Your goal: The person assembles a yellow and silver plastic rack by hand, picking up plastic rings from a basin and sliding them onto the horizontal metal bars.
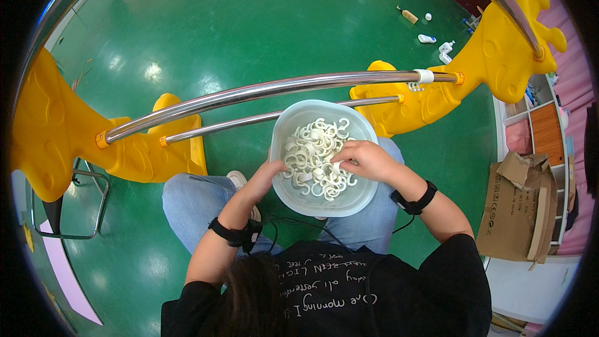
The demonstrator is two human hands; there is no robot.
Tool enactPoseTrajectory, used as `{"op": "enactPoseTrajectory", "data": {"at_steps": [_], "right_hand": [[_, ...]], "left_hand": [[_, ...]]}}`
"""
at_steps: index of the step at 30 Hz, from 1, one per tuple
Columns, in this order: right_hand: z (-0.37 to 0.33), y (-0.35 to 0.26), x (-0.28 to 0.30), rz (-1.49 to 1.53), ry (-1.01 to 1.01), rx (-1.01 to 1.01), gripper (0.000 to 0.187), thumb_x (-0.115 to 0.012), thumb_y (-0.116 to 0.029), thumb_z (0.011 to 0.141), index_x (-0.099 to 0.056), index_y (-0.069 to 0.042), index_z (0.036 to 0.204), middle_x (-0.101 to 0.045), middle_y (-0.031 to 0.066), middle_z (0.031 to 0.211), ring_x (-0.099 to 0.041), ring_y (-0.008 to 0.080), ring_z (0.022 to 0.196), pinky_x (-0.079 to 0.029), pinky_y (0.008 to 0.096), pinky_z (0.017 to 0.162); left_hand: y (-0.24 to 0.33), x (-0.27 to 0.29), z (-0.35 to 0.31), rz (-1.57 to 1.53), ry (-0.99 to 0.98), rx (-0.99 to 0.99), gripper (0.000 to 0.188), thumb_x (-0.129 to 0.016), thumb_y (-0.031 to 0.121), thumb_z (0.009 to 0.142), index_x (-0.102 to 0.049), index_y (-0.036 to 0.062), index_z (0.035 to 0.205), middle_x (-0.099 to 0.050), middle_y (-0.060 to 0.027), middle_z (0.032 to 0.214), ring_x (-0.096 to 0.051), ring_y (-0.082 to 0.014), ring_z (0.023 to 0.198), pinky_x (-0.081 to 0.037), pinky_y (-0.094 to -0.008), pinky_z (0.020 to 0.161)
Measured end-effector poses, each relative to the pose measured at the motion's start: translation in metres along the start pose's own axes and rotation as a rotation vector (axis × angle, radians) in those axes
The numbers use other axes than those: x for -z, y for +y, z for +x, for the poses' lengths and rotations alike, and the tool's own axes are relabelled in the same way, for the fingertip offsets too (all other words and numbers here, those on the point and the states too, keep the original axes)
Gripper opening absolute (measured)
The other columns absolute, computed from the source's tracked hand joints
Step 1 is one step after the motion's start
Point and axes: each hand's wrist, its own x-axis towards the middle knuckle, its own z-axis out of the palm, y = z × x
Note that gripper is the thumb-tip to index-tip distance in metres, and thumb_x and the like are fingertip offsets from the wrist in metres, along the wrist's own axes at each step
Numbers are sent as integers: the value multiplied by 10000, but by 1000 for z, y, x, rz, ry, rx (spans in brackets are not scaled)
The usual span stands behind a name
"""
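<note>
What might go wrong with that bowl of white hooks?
The bowl seems to rest on the lap, steadied at its rim by the left hand, so it could tip and spill onto the green floor. The white hooks lie in a jumbled heap, so the right hand might pull out several together.

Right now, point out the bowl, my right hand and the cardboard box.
Bowl [306,205], head view: near inner wall.
Right hand [369,160], head view: its back.
Cardboard box [510,221], head view: printed panel.
</note>
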Motion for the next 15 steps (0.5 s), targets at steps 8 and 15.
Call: {"op": "enactPoseTrajectory", "data": {"at_steps": [8, 15], "right_hand": [[-1, -2, 26, 364, 18, -156, 141, -686, -133, 807, -636, -28, 888, -638, 11, 777, -582, 87, 713, -466, 248, 669], [-19, 19, 78, 735, 609, -160, 155, -678, -113, 827, -590, -12, 907, -634, 22, 785, -581, 75, 699, -458, 214, 612]], "left_hand": [[-4, 4, 1, -13, 12, 13, 367, -503, 247, 792, -607, -10, 1032, -648, -66, 918, -594, -158, 829, -448, -265, 779], [6, 5, 0, -23, -71, 138, 625, -477, 135, 796, -267, 3, 1370, -435, -103, 1285, -419, -196, 1152, -323, -296, 995]]}}
